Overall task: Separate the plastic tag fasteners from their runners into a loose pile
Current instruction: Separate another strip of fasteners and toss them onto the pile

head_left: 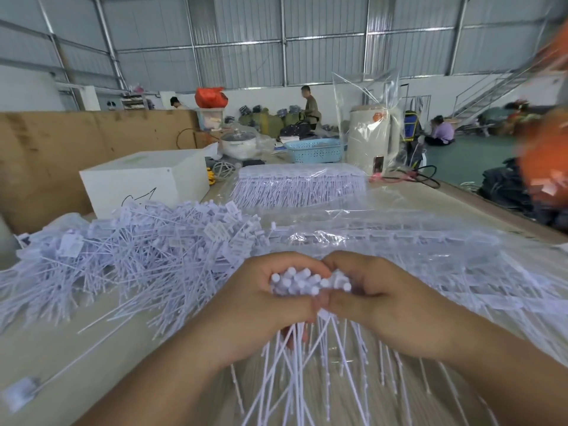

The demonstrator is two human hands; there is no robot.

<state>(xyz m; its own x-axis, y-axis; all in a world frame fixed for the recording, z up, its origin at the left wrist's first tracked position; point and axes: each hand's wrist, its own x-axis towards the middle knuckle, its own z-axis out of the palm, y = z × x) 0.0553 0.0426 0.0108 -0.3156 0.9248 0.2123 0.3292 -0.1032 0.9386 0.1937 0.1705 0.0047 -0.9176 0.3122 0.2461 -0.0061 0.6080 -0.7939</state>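
My left hand (261,299) and my right hand (378,305) meet low in the middle and together grip one bunch of white plastic tag fasteners (307,282). Their round ends stick up between my fingers, and their thin tails (307,379) fan down toward me. To the left lies a big loose pile of separated fasteners (138,250). Sheets of fasteners still on their runners, under clear plastic film (415,241), spread across the right of the table. Another stack on runners (298,186) sits farther back.
A white box (144,179) stands at the back left beside a brown cardboard wall (61,142). Behind are a pot (239,142), a blue basket (316,150) and a wrapped white appliance (372,139). One loose fastener (21,395) lies at the near left. People work far off.
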